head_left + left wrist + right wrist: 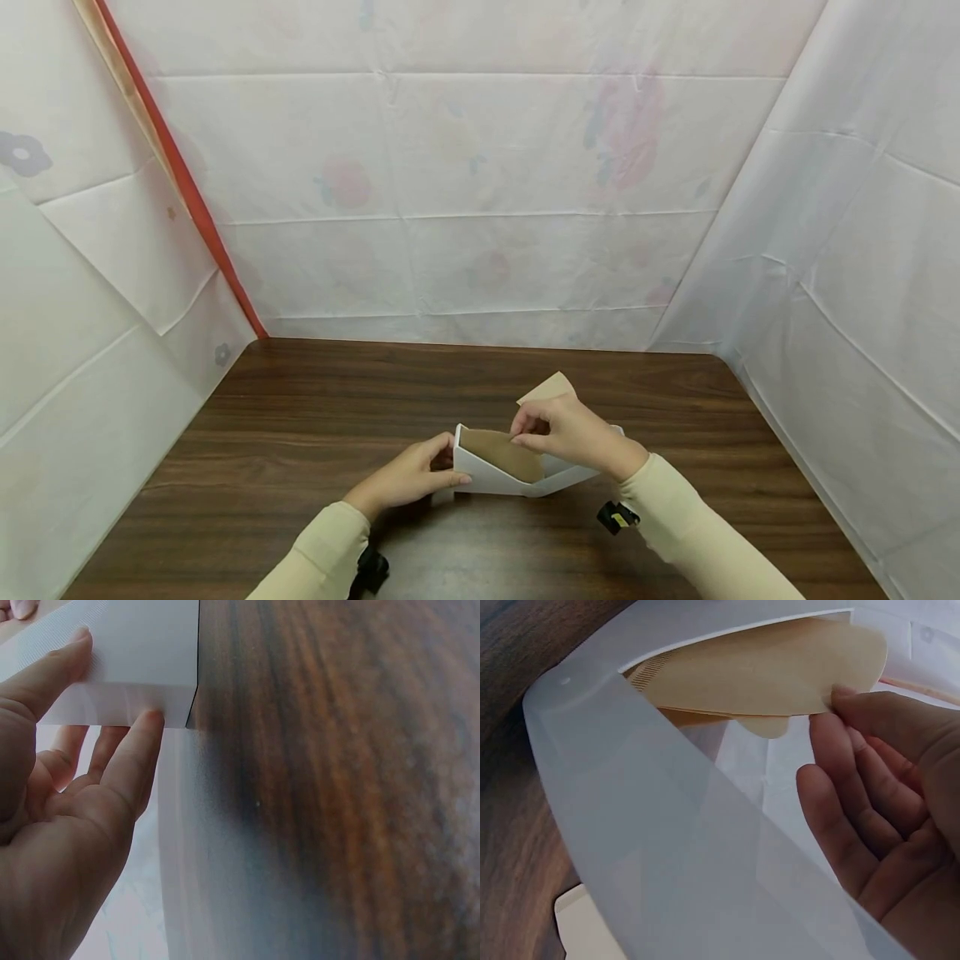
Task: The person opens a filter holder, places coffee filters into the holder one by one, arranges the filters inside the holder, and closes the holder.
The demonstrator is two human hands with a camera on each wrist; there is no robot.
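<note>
A white open-topped holder (491,477) with a sloping front rests on the brown table. My left hand (408,475) grips its left end; in the left wrist view the thumb lies on one face of the holder (142,645) and fingertips press the adjoining side. Brown paper coffee filters (498,454) stand inside. Over the opening, my right hand (566,429) pinches the edge of a coffee filter (757,671) between thumb and index finger. A crimped seam shows on that filter in the right wrist view, and its lower end is still within the holder.
Behind the right hand, another pale brown paper piece (547,388) lies on the wooden table (337,392). White patterned sheets (487,167) hang along the back and both sides. A red strip (180,171) runs down the left corner.
</note>
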